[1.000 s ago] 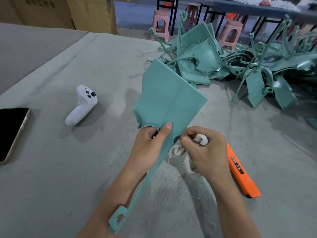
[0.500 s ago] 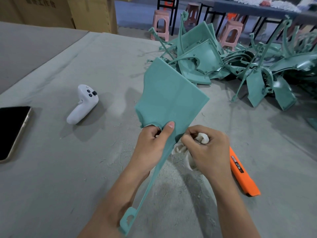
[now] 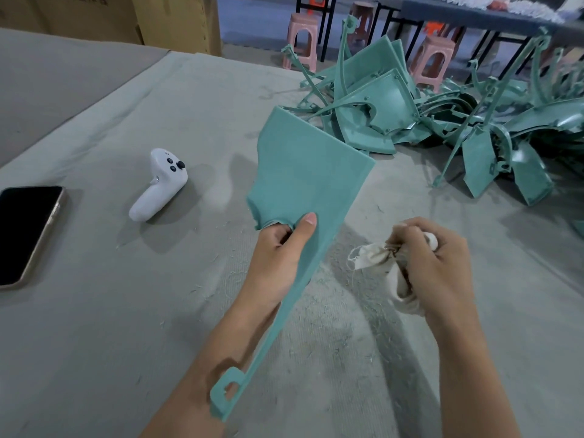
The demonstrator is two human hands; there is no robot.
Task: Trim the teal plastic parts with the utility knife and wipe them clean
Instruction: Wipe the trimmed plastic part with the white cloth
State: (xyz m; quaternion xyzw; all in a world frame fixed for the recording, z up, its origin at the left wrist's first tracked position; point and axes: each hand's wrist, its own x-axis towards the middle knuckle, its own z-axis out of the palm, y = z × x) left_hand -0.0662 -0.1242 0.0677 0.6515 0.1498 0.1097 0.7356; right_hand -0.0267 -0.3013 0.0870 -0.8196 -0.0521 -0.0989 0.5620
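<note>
Head view. Left hand grips the teal part at its ragged lower edge, thumb flat on the near face and fingers curled behind. Part held up off the worktop, broad panel tilted away. Its thin stem runs down along the left forearm and ends in a looped tab.

Right hand, just right of the held part and apart from it, is closed round a bunched off-white cloth; a frayed end sticks out toward the part.

Beyond the held part and to its right, a heap of more teal parts lies tangled on the worktop. Left of the part sits a white controller; farther left, a dark phone lies face up. Fine shavings litter the worktop below the part. Far behind it are pink stools and cardboard boxes.
</note>
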